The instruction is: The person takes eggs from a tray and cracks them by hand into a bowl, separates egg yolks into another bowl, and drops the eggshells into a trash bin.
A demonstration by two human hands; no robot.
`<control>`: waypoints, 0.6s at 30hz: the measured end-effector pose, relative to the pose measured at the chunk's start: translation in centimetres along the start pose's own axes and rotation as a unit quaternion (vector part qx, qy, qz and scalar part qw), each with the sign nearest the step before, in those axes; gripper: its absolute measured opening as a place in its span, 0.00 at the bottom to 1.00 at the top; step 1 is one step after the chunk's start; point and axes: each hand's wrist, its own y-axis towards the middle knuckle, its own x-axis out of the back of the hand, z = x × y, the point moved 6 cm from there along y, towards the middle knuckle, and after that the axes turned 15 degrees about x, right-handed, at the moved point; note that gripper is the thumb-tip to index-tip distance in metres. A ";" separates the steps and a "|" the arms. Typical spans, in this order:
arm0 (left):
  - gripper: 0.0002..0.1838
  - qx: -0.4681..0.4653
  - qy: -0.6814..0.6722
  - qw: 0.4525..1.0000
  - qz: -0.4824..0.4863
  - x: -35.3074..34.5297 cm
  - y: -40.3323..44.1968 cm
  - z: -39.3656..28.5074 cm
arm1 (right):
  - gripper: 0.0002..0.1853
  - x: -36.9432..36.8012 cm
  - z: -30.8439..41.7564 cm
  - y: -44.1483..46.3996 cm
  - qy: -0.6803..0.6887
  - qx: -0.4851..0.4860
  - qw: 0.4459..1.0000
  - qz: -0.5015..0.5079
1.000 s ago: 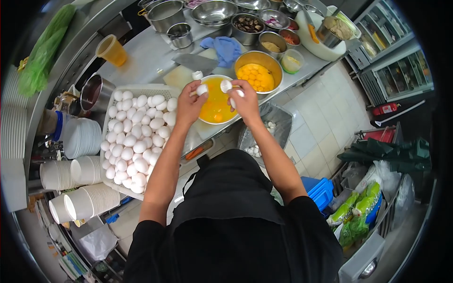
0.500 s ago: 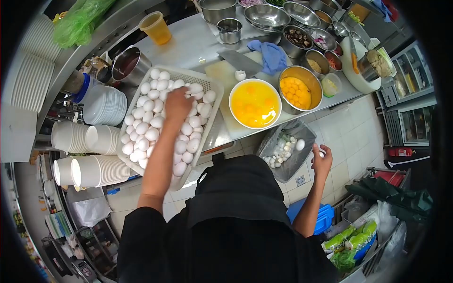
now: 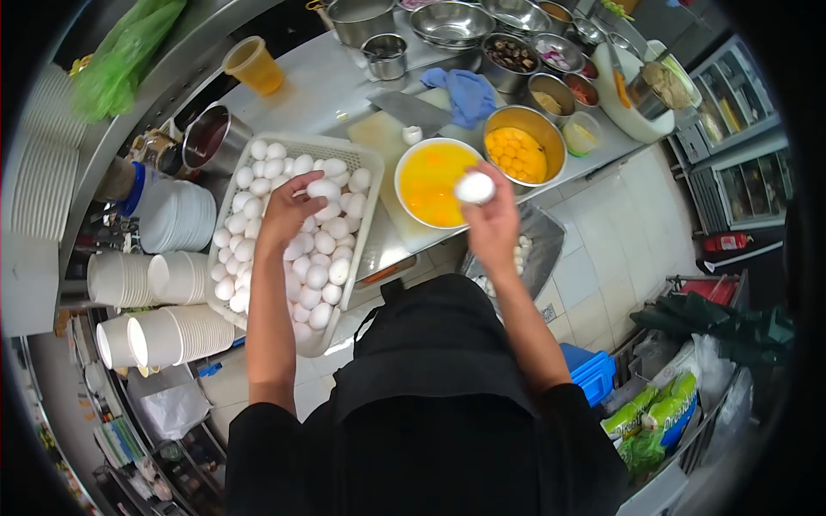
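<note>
My left hand is over the white plastic crate of white eggs, its fingers closed round one egg. Many more eggs fill the crate. At the near right edge of a white bowl, my right hand grips another egg; part of its shell is hidden by the fingers. Yellow egg liquid with some whole yolks fills that bowl. Just right of it stands a steel pot with round yolks in it.
A lined bin with eggshells stands below the counter edge. Behind the bowl lie a cleaver, an eggshell and a blue cloth. Steel bowls line the back. Stacked white tubs stand left.
My right hand has come up from beside the bin to the white bowl with an egg. My left hand has lifted an egg from the crate. A loose shell above the bin is gone from sight.
</note>
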 end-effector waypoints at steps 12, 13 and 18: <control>0.28 -0.016 -0.095 0.991 0.095 -10.9 1.3 -1.4 | 0.24 -3.5 -1.0 2.2 -0.138 0.152 0.978 0.043; 0.29 -0.016 -0.120 0.986 0.110 -11.6 1.6 -1.1 | 0.21 -2.2 -2.5 2.6 -0.035 0.047 0.998 -0.016; 0.30 -0.029 -0.151 0.975 0.160 -15.4 3.3 -0.1 | 0.17 -1.2 -6.4 1.8 0.071 -0.275 0.958 0.041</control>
